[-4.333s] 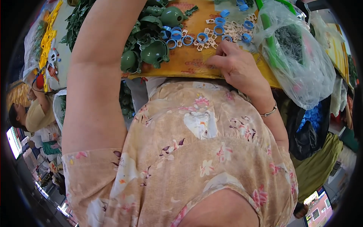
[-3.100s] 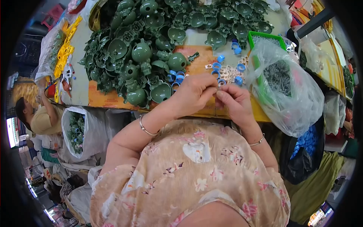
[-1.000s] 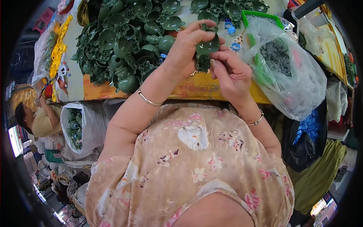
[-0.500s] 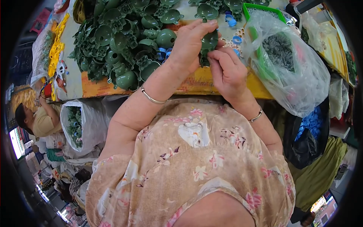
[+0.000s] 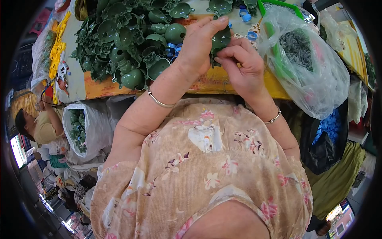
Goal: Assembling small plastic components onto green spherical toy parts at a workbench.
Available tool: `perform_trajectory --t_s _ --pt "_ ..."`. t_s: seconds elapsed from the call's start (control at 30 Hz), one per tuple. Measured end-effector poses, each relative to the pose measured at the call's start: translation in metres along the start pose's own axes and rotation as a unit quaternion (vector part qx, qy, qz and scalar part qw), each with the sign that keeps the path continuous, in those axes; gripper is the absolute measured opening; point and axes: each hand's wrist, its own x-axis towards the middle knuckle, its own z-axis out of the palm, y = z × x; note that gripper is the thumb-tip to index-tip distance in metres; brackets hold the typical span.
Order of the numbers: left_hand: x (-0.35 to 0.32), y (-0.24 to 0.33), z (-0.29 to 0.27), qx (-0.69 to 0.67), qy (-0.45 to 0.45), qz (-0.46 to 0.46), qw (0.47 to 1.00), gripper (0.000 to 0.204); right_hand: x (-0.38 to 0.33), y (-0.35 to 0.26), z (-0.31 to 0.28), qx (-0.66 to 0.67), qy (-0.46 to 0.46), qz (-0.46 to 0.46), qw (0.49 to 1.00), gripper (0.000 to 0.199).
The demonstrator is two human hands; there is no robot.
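My left hand (image 5: 197,46) is wrapped round a dark green plastic part (image 5: 221,40) with a glossy, rounded, cup-like body. It holds the part upright above the table's near edge. Thumb and index finger of my right hand (image 5: 243,67) are pinched at the part's lower end; anything small between those fingertips is hidden. To the left lies a big heap of similar green plastic parts (image 5: 119,38), some bowl-shaped, some ball-shaped. Blue ring-like pieces (image 5: 172,49) sit by the heap, and another blue ring (image 5: 252,36) lies right of my hands.
A green tray (image 5: 274,59) under a clear plastic bag (image 5: 324,85) holds many small grey pieces. Yellow strips (image 5: 57,53) and scissors (image 5: 62,71) lie far left. Below the table are a white sack (image 5: 97,133) and a black bag (image 5: 322,153) with blue pieces. Another person (image 5: 43,123) sits left.
My right hand has shifted slightly right, its fingertips still at the green part's lower end. The left hand keeps its hold, and the view has tilted slightly.
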Motion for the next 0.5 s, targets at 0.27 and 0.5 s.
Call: perform_trajectory --t_s 0.27,0.5 --pt "0.014 -0.001 -0.022 0.023 -0.013 -0.011 1.0 0.019 0.004 0.009 0.001 0.163 -0.036 0.148 0.975 0.02" --pt "0.034 0.059 -0.03 0.28 -0.049 0.102 0.953 0.024 0.003 0.0 0.008 -0.131 -0.156 -0.034 0.978 0.014"
